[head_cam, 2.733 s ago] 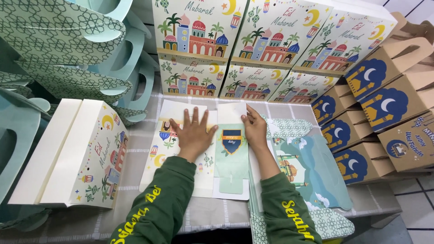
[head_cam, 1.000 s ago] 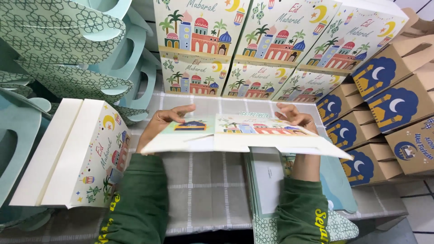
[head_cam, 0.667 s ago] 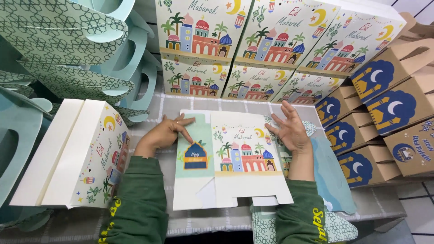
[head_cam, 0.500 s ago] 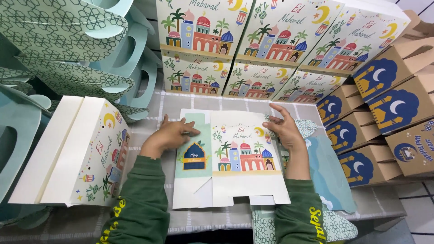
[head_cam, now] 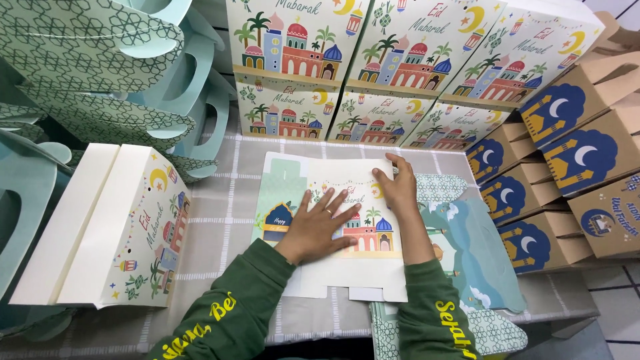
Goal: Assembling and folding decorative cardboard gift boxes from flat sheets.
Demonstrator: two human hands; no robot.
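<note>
1. Hands press a flat, unfolded cream cardboard gift box point(head_cam: 347, 200), printed with colourful domed buildings, lying on the grey checked tablecloth point(head_cam: 227, 200)
2. Left hand point(head_cam: 320, 223) lies palm down, fingers spread and released, on the box's middle
3. Right hand point(head_cam: 395, 187) rests open at the upper right edge, grasping nothing
4. Assembled matching boxes point(head_cam: 373, 60) stand stacked behind; a teal flat sheet point(head_cam: 473, 247) lies just right

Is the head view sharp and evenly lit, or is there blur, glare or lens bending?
Head view: light is soft and even, no glare on the flat box blank; both hands, left and right, look sharp, with faint shadows; the stacked boxes lean outward toward the edges, a wide-lens distortion.
</note>
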